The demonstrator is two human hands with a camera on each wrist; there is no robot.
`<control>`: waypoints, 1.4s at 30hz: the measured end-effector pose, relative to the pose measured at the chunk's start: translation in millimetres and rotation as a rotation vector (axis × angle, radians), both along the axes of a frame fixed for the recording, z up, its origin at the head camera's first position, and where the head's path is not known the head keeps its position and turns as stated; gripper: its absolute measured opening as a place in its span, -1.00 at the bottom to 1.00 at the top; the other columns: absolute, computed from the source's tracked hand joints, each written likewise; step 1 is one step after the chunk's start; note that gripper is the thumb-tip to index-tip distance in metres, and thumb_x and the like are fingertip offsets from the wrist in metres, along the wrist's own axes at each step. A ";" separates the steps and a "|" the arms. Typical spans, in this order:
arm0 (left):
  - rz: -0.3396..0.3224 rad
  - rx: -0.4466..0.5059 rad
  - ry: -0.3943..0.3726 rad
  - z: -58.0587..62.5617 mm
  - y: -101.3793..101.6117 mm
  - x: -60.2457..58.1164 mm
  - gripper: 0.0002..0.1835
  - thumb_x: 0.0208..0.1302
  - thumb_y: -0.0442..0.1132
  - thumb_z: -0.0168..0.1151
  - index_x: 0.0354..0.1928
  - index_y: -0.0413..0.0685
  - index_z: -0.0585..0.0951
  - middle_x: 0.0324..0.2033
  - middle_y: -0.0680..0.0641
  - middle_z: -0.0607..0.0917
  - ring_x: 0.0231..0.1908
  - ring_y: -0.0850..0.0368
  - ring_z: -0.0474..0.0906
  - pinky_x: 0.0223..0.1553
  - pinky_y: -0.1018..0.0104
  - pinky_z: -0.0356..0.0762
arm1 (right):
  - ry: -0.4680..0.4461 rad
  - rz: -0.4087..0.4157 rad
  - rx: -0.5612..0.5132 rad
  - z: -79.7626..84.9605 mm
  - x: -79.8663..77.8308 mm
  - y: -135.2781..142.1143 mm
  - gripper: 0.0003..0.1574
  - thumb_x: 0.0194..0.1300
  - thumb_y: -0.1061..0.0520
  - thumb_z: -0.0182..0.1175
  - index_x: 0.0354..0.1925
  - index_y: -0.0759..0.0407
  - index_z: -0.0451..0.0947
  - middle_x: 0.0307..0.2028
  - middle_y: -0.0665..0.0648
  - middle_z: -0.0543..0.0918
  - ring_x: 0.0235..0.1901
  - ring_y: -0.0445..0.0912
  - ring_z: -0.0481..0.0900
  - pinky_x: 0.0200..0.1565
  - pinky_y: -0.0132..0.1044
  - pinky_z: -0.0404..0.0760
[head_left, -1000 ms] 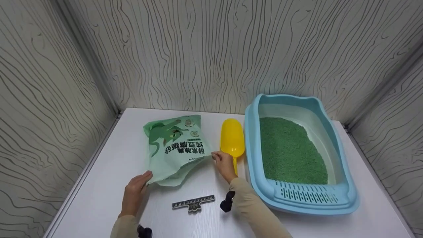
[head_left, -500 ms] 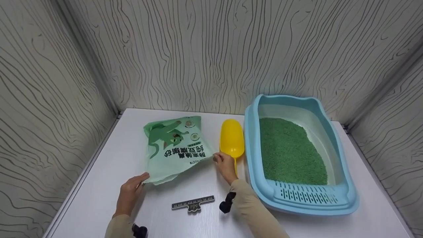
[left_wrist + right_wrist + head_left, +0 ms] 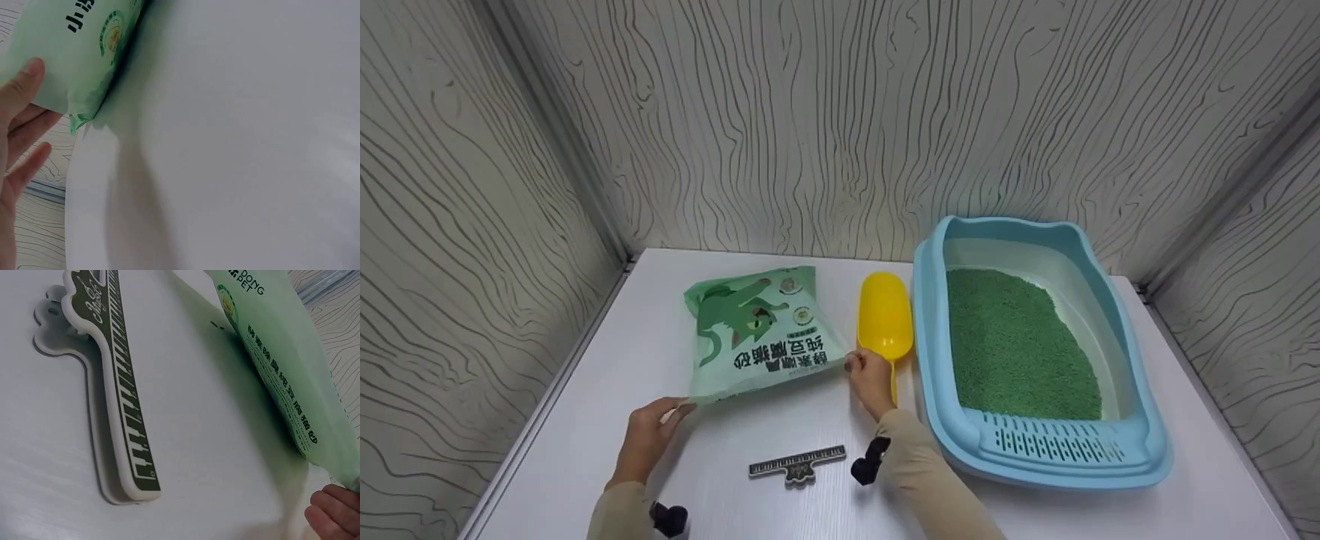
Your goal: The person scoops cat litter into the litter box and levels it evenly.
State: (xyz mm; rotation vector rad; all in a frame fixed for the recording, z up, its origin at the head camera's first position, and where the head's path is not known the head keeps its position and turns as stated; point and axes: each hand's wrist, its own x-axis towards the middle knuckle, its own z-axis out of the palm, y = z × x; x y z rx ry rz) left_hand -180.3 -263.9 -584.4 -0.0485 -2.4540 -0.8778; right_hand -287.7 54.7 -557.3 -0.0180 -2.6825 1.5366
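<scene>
A green bag of cat litter point(image 3: 769, 337) with a cat printed on it lies on the white table, its near edge stretched between both hands. My left hand point(image 3: 649, 435) pinches the near left corner; in the left wrist view the thumb point(image 3: 27, 81) lies over the bag point(image 3: 62, 62) and fingers are behind it. At the near right corner, my right hand point(image 3: 871, 379) pinches the bag's edge, beside the yellow scoop point(image 3: 885, 315). Curled fingers point(image 3: 334, 512) show at the bag point(image 3: 287, 377) in the right wrist view. Between the forearms lies a long clip point(image 3: 798, 463) with piano-key print.
A light blue litter box point(image 3: 930, 330) with green litter point(image 3: 1020, 345) stands at the right, close to the scoop and right forearm. Wood-patterned walls point(image 3: 840, 127) enclose the back and sides of the table point(image 3: 577, 420).
The left hand has moved left and slightly down with its corner. The bag's near edge, slack and gaping before, is now pulled straight and flatter. The right hand has barely moved.
</scene>
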 end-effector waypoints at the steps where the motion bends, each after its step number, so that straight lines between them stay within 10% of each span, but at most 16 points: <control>1: 0.020 0.038 -0.010 -1.2 1.3 -1.2 -0.86 -0.09 -0.40 0.38 -0.42 -0.07 0.70 -0.42 -0.07 0.76 -0.32 0.14 0.70 -0.20 0.39 0.61 | -0.002 -0.013 0.001 -0.1 0.2 -0.2 -0.82 0.27 0.27 0.07 -0.30 0.35 0.59 -0.39 0.23 0.69 -0.41 -0.11 0.59 -0.26 -0.28 0.63; 6: 0.157 0.259 -0.200 -4.8 13.0 -5.0 -0.85 0.10 -0.24 0.29 -0.46 -0.22 0.63 -0.35 -0.26 0.68 -0.23 0.05 0.62 -0.10 0.16 0.59 | -0.037 -0.104 0.000 -0.7 0.3 -1.2 -0.82 0.16 0.25 0.14 -0.40 0.34 0.65 -0.48 0.21 0.70 -0.53 -0.17 0.53 -0.37 -0.34 0.59; 14: 0.238 0.470 -0.465 -6.0 22.9 -6.8 -0.64 0.27 -0.02 0.11 -0.30 -0.26 0.57 -0.24 -0.17 0.66 -0.24 0.17 0.50 -0.18 0.41 0.42 | -0.051 -0.195 -0.050 -2.7 2.9 -4.3 -0.86 0.13 0.25 0.19 -0.42 0.27 0.68 -0.54 0.15 0.69 -0.59 -0.20 0.51 -0.44 -0.39 0.56; 21: 0.171 0.703 -0.504 -11.3 24.7 -10.8 -0.64 0.27 -0.04 0.12 -0.22 -0.27 0.53 -0.53 -0.01 0.71 -0.50 0.28 0.61 -0.37 0.51 0.53 | -0.114 -0.233 -0.160 -5.2 2.5 -4.2 -0.83 0.15 0.31 0.16 -0.23 0.29 0.59 -0.40 0.25 0.67 -0.55 -0.13 0.62 -0.48 -0.34 0.63; 30: 0.120 0.978 -0.582 -13.7 19.1 -11.5 -0.44 0.20 -0.07 0.21 0.16 -0.21 0.36 -0.39 0.12 0.67 -0.43 0.30 0.56 -0.31 0.49 0.55 | -0.110 -0.199 -0.008 -8.2 1.9 -3.2 -0.90 0.17 0.29 0.16 -0.34 0.31 0.59 -0.44 0.20 0.69 -0.54 -0.14 0.61 -0.43 -0.33 0.62; 42: 0.153 0.970 -0.721 -13.6 5.6 -12.7 -0.40 0.16 0.03 0.22 0.07 -0.33 0.45 -0.53 0.12 0.67 -0.46 0.31 0.60 -0.27 0.51 0.52 | -0.175 -0.143 -0.059 -8.9 7.1 -8.4 -0.89 0.28 0.21 0.07 -0.33 0.26 0.49 -0.49 0.17 0.64 -0.58 -0.18 0.54 -0.48 -0.37 0.56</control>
